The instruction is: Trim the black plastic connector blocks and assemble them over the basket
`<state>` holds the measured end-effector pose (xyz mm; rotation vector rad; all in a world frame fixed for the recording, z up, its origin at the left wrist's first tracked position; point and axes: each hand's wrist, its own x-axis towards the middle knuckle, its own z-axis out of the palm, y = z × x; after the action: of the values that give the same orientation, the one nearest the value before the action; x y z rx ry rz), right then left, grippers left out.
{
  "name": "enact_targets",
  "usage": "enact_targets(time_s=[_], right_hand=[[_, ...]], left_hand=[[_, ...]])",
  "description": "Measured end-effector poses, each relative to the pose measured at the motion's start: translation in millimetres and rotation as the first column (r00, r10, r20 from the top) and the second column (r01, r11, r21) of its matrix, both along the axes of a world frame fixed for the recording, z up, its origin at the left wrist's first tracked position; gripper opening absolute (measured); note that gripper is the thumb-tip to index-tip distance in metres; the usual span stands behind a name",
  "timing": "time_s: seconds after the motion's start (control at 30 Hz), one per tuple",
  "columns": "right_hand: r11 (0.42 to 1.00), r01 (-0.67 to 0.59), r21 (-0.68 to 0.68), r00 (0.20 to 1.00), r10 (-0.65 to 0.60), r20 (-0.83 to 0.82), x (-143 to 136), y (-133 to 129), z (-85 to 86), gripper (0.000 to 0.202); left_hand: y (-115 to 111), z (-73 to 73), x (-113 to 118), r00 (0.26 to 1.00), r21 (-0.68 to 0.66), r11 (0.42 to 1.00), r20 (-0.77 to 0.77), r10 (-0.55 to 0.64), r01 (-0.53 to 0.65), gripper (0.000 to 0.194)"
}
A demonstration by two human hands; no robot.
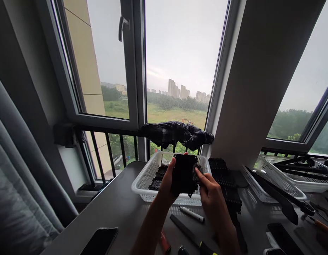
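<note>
My left hand (pixel 167 182) grips a flat black plastic panel (pixel 183 174) by its left side, holding it up over the near part of a white plastic basket (pixel 138 187). Small tabs stick out along the panel's edges. Pinched in my right hand (pixel 211 191) is a crumpled grey cloth (pixel 197 170), pressed against the panel's right edge. More black plastic parts (pixel 157 179) lie inside the basket, partly hidden by my left hand and the panel. Below my hands, a white marker (pixel 191 214) and a long dark flat tool (pixel 185 229) with a black and yellow handle rest on the table.
Black parts (pixel 231 193) are stacked right of the basket. Farther right, white baskets (pixel 299 194) hold long black pieces. A dark phone (pixel 100 241) lies at front left, and a red-handled item (pixel 165 244) near my left forearm. Plaid cloth (pixel 177 134) drapes over the window railing.
</note>
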<state>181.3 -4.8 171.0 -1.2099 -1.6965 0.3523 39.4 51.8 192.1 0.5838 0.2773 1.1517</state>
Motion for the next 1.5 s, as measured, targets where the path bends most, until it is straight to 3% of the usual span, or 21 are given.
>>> enact_targets(time_s=[0.17, 0.37, 0.5, 0.7, 0.83, 0.93, 1.0, 1.17, 1.27, 1.5], right_hand=[[0.998, 0.042, -0.038, 0.999, -0.042, -0.007, 1.1, -6.1, 1.8, 0.046], [0.987, 0.128, 0.1, 0.987, -0.118, -0.105, -1.1, 6.8, -3.6, 0.057], [0.993, 0.09, 0.072, 0.995, -0.086, -0.053, -1.6, 11.4, -7.8, 0.061], [0.991, -0.073, -0.113, 0.992, 0.084, 0.092, 2.2, -2.8, -1.7, 0.055], [0.998, 0.067, -0.009, 0.998, -0.066, 0.024, 1.6, -2.1, -0.2, 0.053], [0.988, 0.135, 0.072, 0.991, -0.135, -0.008, -0.4, 6.7, -4.9, 0.058], [0.988, 0.134, 0.075, 0.99, -0.136, 0.021, -1.7, 12.7, -9.6, 0.059], [0.971, 0.239, -0.001, 0.96, -0.236, 0.148, -6.3, 15.2, -15.3, 0.06], [0.965, 0.258, -0.048, 0.945, -0.242, 0.218, -11.6, 9.2, -12.2, 0.06], [0.989, 0.101, -0.107, 0.96, -0.069, 0.271, -25.3, 0.3, -11.3, 0.052]], left_hand=[[12.2, -3.1, -9.6, 0.997, -0.024, 0.997, 0.032, 0.069, -0.069, 0.052], [6.7, -2.9, -3.4, 0.999, -0.008, 0.999, -0.033, -0.036, 0.036, 0.054], [2.4, -2.6, 1.6, 0.993, -0.019, 0.996, -0.082, -0.087, 0.085, 0.054], [14.9, -6.2, -9.2, 0.994, -0.013, 0.997, -0.08, 0.081, -0.082, 0.052], [15.1, -5.7, -10.9, 0.984, 0.003, 0.991, -0.111, 0.136, -0.137, 0.053], [7.1, -5.9, -1.0, 0.977, 0.046, 0.996, -0.194, 0.086, -0.079, 0.056], [1.6, -7.6, 8.0, 0.959, 0.115, 0.992, -0.271, 0.086, -0.057, 0.061], [-2.7, -13.4, 21.3, 0.876, 0.262, 0.959, -0.43, 0.22, -0.112, 0.065], [-0.3, -14.9, 21.3, 0.881, 0.262, 0.952, -0.4, 0.254, -0.156, 0.065], [10.3, -12.9, 6.8, 0.914, 0.134, 0.928, -0.175, 0.367, -0.347, 0.067]])
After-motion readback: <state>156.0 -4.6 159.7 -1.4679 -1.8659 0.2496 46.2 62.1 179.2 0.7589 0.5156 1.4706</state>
